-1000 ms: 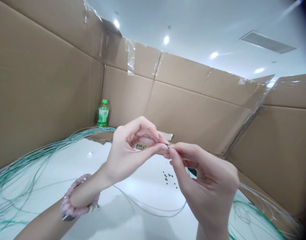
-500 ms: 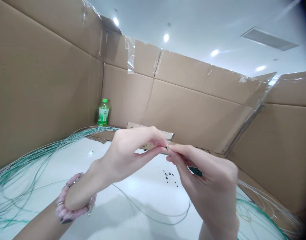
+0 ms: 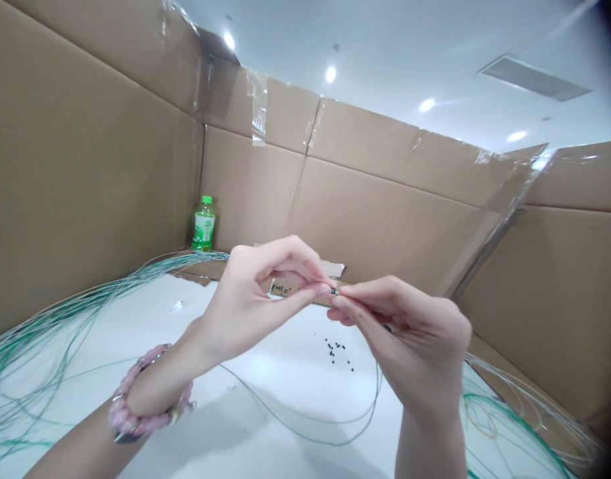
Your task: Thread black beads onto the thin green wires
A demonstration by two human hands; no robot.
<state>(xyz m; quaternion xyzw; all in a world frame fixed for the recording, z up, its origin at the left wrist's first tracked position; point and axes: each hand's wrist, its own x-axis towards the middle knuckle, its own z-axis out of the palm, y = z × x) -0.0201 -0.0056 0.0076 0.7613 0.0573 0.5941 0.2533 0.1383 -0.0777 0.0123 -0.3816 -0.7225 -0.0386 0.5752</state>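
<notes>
the left hand and right hand meet fingertip to fingertip, thumb and forefinger of each pinched on a tiny dark part. the part sits between them, above the white table, about equally near both hands; it is too small to make out its long axis. below, a thin wire loops over the table, with black bits scattered beyond. the bottle has a green-and-white label, its print unreadable; marks on a cardboard strip are unreadable too.
</notes>
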